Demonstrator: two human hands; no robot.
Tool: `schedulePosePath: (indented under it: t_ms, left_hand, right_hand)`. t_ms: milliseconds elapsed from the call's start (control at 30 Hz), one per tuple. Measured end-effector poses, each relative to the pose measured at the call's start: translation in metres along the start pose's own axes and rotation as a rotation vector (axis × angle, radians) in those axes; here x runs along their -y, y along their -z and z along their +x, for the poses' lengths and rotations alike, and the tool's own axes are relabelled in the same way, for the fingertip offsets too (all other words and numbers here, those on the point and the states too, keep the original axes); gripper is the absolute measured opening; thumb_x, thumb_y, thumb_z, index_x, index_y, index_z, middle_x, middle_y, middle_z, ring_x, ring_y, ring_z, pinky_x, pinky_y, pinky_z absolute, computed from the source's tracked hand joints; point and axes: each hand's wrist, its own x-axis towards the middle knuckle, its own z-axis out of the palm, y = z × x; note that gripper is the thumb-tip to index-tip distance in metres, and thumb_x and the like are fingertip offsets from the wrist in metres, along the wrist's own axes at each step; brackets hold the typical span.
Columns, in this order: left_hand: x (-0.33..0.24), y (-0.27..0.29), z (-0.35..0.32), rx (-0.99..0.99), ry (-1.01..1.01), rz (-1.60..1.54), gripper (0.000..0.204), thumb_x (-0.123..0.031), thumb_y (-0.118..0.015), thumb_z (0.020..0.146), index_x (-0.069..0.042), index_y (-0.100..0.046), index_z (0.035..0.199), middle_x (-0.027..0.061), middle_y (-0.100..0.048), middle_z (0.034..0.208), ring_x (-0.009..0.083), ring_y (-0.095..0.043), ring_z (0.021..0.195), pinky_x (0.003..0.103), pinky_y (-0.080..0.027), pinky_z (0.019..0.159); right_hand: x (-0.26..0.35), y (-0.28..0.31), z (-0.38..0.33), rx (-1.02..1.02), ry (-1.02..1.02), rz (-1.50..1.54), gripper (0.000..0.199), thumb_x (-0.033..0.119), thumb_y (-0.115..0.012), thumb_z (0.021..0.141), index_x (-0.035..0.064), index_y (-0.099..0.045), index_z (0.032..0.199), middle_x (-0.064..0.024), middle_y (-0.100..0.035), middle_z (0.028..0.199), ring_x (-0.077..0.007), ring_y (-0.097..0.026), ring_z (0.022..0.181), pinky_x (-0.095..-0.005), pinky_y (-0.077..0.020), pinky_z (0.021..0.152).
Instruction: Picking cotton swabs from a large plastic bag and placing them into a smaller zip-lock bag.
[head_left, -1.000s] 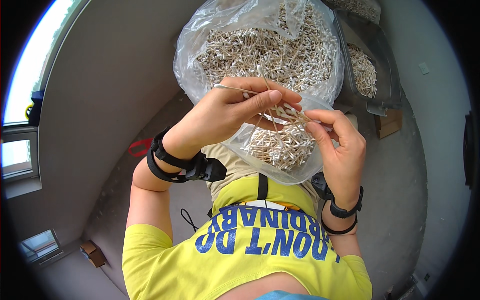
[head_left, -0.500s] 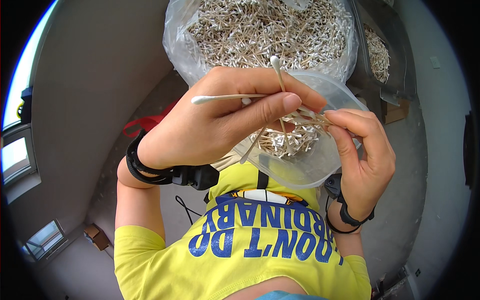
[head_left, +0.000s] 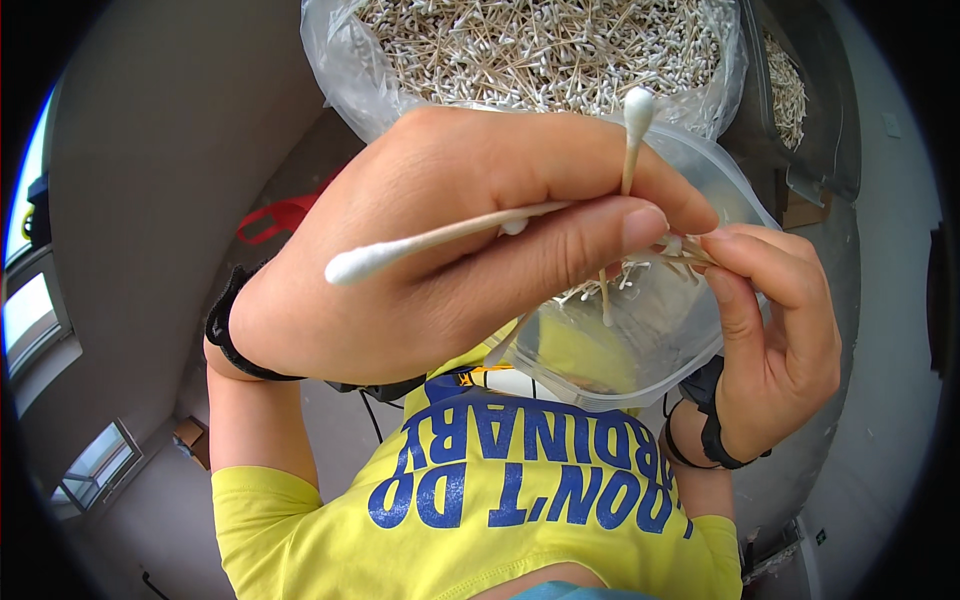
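My left hand [head_left: 450,250] is raised close to the camera and pinches a few wooden cotton swabs [head_left: 400,252]; one white tip points left, another swab [head_left: 633,130] sticks upward. My right hand [head_left: 775,330] meets it at the fingertips, gripping the other ends of the swabs [head_left: 680,252]. Just below them is a clear plastic container [head_left: 660,340] with several swabs inside. Behind the hands, a large clear bag [head_left: 540,50] is full of cotton swabs.
A second clear container of swabs [head_left: 790,90] stands at the upper right. A red strap [head_left: 280,215] lies on the grey surface to the left. My yellow shirt with blue lettering [head_left: 480,500] fills the lower middle. Black bands sit on both wrists.
Both hands have risen much nearer to the camera with the swabs. The small container came up with them, and the big bag now sits higher in the picture.
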Motion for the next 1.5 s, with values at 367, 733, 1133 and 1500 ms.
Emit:
schedulePosePath:
  t_ms: [367, 733, 1133, 1500]
  left_hand:
    - [0.002, 0.004, -0.002, 0.155, -0.07, 0.155, 0.029, -0.007, -0.058, 0.094, 0.011, -0.063, 0.116, 0.0287, -0.068, 0.111, 0.0376, -0.069, 0.104, 0.039, -0.06, 0.083]
    - [-0.018, 0.061, -0.022, 0.316, -0.264, 0.351, 0.062, -0.03, -0.071, 0.088, 0.009, -0.052, 0.131, 0.0347, -0.055, 0.128, 0.0364, -0.064, 0.114, 0.04, -0.058, 0.087]
    - [0.036, 0.086, -0.1, -0.333, -0.192, 0.356, 0.047, -0.031, -0.042, 0.105, 0.006, -0.05, 0.134, 0.029, -0.058, 0.128, 0.0259, -0.066, 0.109, 0.036, -0.06, 0.083]
    - [0.068, 0.085, -0.118, -0.542, -0.11, 0.114, 0.039, -0.023, -0.043, 0.106, 0.005, -0.055, 0.131, 0.0255, -0.061, 0.127, 0.0252, -0.066, 0.108, 0.037, -0.06, 0.084]
  right_hand:
    - [0.002, 0.005, -0.003, 0.032, 0.013, 0.0, 0.013, -0.008, -0.068, 0.083, -0.0029, -0.067, 0.095, -0.0146, -0.067, 0.091, -0.0207, -0.063, 0.085, -0.0283, -0.0496, 0.077]
    - [-0.015, 0.049, -0.004, 0.055, 0.242, 0.264, 0.019, 0.025, -0.064, 0.096, 0.009, -0.067, 0.107, -0.0116, -0.06, 0.111, -0.0187, -0.056, 0.093, -0.0261, -0.047, 0.077]
    - [0.035, 0.033, -0.018, 0.225, 0.037, 1.21, 0.023, -0.006, -0.066, 0.081, 0.0122, -0.079, 0.076, -0.0063, -0.071, 0.079, -0.0143, -0.062, 0.059, -0.0215, -0.0463, 0.051]
    - [0.029, 0.05, -0.008, -0.015, -0.048, 1.19, 0.013, 0.018, -0.076, 0.074, 0.0221, -0.068, 0.065, 0.0058, -0.049, 0.074, -0.0073, -0.042, 0.064, -0.0209, -0.0302, 0.055]
